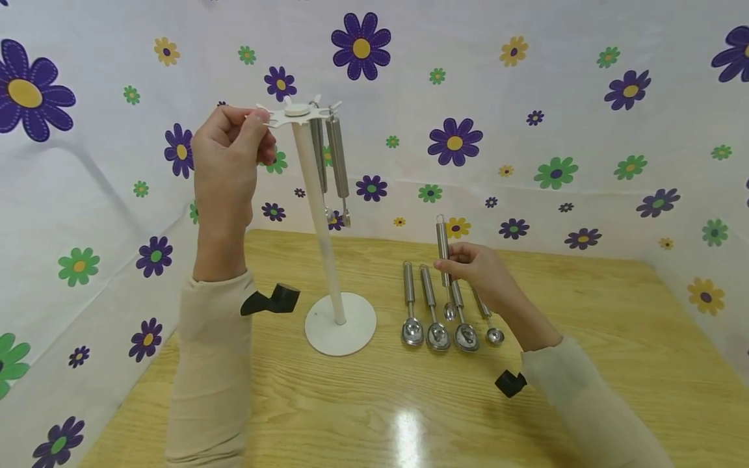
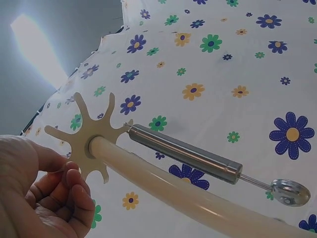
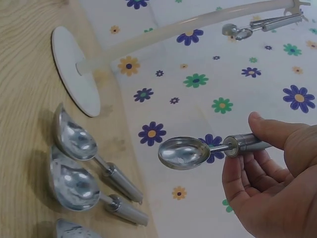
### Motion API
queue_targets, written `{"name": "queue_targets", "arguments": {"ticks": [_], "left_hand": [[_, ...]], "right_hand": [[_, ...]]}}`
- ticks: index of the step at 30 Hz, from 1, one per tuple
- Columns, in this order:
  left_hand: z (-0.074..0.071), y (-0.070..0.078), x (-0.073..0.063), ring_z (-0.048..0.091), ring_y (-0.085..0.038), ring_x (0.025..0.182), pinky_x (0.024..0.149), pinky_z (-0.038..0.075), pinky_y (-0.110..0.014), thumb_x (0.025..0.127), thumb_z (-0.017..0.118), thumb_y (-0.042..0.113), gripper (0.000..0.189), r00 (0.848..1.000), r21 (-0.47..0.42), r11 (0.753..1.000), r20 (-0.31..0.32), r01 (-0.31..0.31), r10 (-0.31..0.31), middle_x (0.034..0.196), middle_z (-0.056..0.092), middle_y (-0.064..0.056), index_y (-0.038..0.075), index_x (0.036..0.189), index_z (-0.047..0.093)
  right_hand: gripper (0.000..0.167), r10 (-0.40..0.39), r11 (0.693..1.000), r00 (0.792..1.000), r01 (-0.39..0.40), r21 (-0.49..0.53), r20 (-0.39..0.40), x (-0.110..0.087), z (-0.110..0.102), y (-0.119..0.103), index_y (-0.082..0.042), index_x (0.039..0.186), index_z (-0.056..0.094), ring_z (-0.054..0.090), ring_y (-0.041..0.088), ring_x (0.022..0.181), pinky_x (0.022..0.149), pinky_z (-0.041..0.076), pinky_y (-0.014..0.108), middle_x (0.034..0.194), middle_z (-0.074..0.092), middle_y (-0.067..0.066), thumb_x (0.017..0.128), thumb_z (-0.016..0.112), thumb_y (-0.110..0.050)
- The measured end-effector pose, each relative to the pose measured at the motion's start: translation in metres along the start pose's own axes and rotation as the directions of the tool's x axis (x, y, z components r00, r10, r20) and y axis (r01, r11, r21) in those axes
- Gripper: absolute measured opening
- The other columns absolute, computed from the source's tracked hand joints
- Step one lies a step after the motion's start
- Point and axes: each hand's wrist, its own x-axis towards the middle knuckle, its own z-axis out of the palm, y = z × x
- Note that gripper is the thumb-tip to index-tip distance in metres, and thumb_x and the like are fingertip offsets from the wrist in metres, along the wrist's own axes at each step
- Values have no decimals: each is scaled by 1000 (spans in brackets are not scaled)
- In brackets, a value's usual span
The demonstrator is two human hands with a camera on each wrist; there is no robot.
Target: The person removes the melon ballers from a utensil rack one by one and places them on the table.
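My left hand (image 1: 225, 156) pinches one prong of the white star-shaped top (image 1: 297, 112) of an upright stand, thumb and forefinger at the prong's tip. Two slim metal scoops (image 1: 338, 159) hang by their loops from other prongs. In my right hand (image 1: 482, 270), the fingers and thumb grip the steel handle of a small scoop (image 1: 442, 250), held nearly upright with the loop up and the bowl down. The right wrist view shows its oval bowl (image 3: 184, 152). Below it, several metal scoops (image 1: 412, 331) lie side by side on the wooden table.
The stand's white pole (image 1: 320, 221) leans a little in the head view and rises from a round white base (image 1: 341, 325), left of the lying scoops. Behind the table (image 1: 351, 403) hangs a white cloth (image 1: 404, 84) printed with flowers.
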Motion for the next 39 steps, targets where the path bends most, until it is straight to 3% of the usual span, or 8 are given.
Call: {"name": "queue_targets", "arguments": {"ticks": [7,16,21,25,32,39], "left_hand": [[-1,0,-1,60,-16,71,75,57,-20,101,68,16,13,1000,5,1000,-8,-7,7,86,64,-8,5,107,70],[-1,-2,-1,61,-16,70,76,58,-20,100,70,19,14,1000,2,1000,-9,-14,14,88,65,-8,7,107,70],[-1,-2,-1,61,-16,70,75,57,-20,101,68,17,12,1000,-5,1000,-5,-14,14,87,65,-8,6,106,70],[0,-2,-1,61,-15,71,75,57,-20,101,68,16,12,1000,-8,1000,2,-16,16,87,65,-8,6,106,70],[0,-2,0,60,-15,70,73,57,-20,102,67,14,9,1000,-16,1000,3,-21,21,86,64,-8,6,105,70],[0,-3,0,60,-16,70,73,57,-20,102,67,15,11,1000,-19,1000,6,-25,25,86,64,-8,5,106,70]], "right_hand": [[31,45,999,999,-44,-5,20,-8,1,25,5,111,62,57,22,89,82,54,34,96,63,6,98,74,-21],[27,67,998,995,-66,-18,69,-22,8,39,2,104,59,54,22,84,83,50,41,89,56,6,99,73,-21],[29,65,997,996,-62,-49,67,-27,7,42,2,109,60,57,23,90,90,51,44,99,57,8,99,73,-22],[30,77,996,995,-74,-50,56,-28,0,46,3,111,60,60,24,94,91,53,46,103,59,8,99,72,-22],[32,91,993,996,-89,-78,25,-30,-19,51,4,112,61,59,21,90,77,50,37,105,63,11,100,71,-24],[40,100,988,995,-100,-116,-2,-35,-41,57,7,121,60,63,22,97,87,54,30,108,65,11,101,69,-26]]}}
